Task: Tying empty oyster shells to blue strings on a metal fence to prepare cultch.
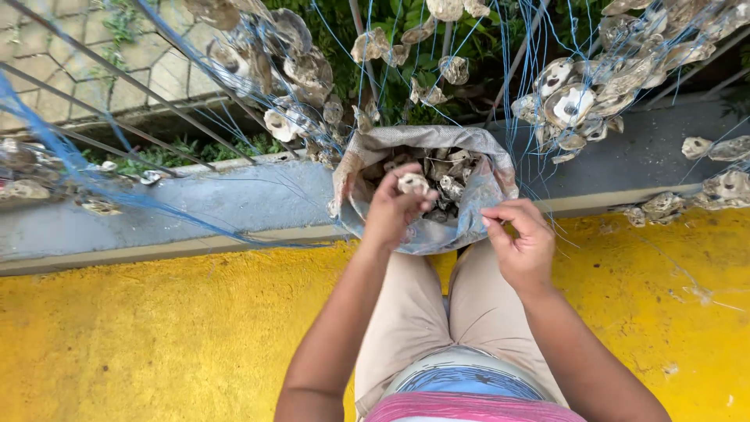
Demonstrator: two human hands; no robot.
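Observation:
A grey woven sack [469, 227] stands open between my knees, filled with several pale oyster shells [447, 184]. My left hand [394, 211] is over the sack's mouth and grips one oyster shell [412, 184] between thumb and fingers. My right hand [519, 242] is at the sack's right rim with fingers pinched together; a thin blue line [512, 117] runs up from near it, but what the fingers hold is too small to tell.
Bunches of oyster shells [574, 105] hang on blue lines from metal bars [117, 78] ahead. More shells [719, 187] lie on the grey concrete ledge [219, 207]. The floor [156, 336] is painted yellow. Green plants [469, 47] grow behind.

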